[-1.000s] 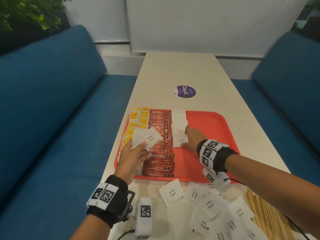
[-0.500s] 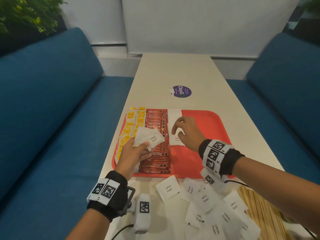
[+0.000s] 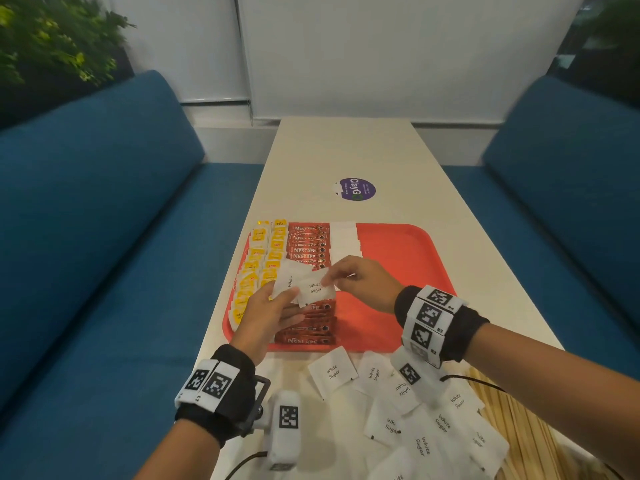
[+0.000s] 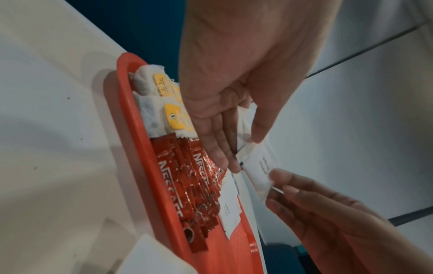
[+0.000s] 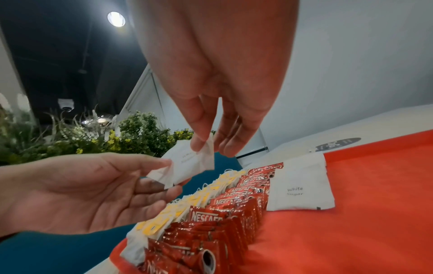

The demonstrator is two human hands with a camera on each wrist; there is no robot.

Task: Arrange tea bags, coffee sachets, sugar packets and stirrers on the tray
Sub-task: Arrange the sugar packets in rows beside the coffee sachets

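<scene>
Blue sofas [image 3: 104, 209] flank a white table [image 3: 346, 150] (greenery [image 3: 52, 39] behind), pale wall [image 3: 381, 46] beyond.

Looks like a café or office lounge booth: long white table [image 3: 346, 150] between two blue sofas [image 3: 86, 220], window blinds [image 3: 381, 53] behind, planter greenery [image 3: 52, 46], branded sticker [image 3: 356, 189], ceiling dome camera [image 5: 66, 105], probably.

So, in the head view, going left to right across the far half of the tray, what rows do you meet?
Tea bags → coffee sachets → sugar packets → bare red tray.
</scene>
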